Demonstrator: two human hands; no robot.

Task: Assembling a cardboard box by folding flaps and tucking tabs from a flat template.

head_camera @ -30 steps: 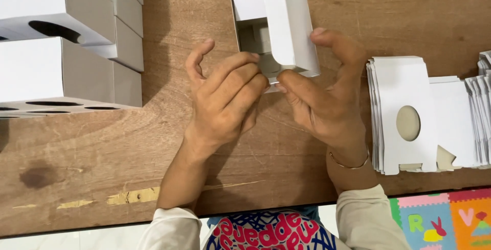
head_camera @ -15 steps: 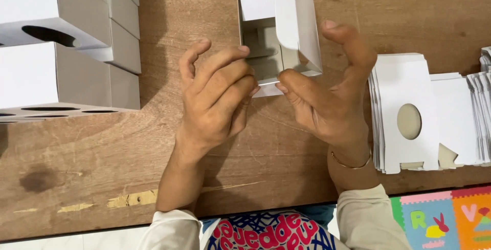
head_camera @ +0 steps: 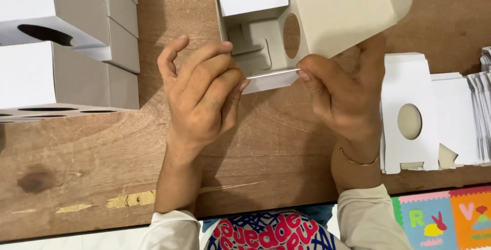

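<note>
At far left, finished white boxes [head_camera: 61, 50] with round holes stand stacked on the wooden bench [head_camera: 102, 168]; whatever they hold cannot be seen. The left hand [head_camera: 202, 94] curls its fingers onto the near edge of a half-folded white carton [head_camera: 286, 30] held just above the bench, and the right hand [head_camera: 340, 89] pinches its lower flap [head_camera: 271, 80]. The carton gapes open and empty, its inner tabs showing, so the folding looks midway; closing it would call for tucking that flap in squarely. At right lies a pile of flat carton blanks [head_camera: 434, 117].
</note>
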